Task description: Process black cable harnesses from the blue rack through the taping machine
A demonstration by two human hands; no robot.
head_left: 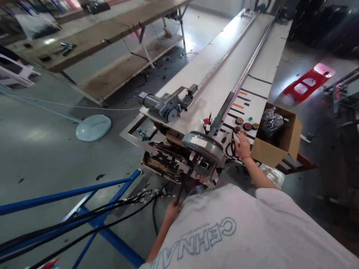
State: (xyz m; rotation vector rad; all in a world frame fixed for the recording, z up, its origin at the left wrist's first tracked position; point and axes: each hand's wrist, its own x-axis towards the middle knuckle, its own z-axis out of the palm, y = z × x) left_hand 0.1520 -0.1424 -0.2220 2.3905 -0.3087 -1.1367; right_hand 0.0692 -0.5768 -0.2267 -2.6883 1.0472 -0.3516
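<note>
My left hand (173,210) is low in the view, wrapped round a black cable (188,175) that runs up to a round grey machine part (203,145). My right hand (242,145) reaches over the white table's near right part, beside black scissors (231,148) and just below several tape rolls (248,127). Its fingers are bent and blurred; whether something small is between them is not clear. Strips of black and orange tape (238,106) lie on the white surface (214,89) beyond.
An open cardboard box (270,153) with a plastic bag stands right of the table. A grey motor (153,101) is at the left edge. Blue frame (112,183) and black cables lie lower left. A red stool (308,83) stands right, a workbench (112,33) upper left.
</note>
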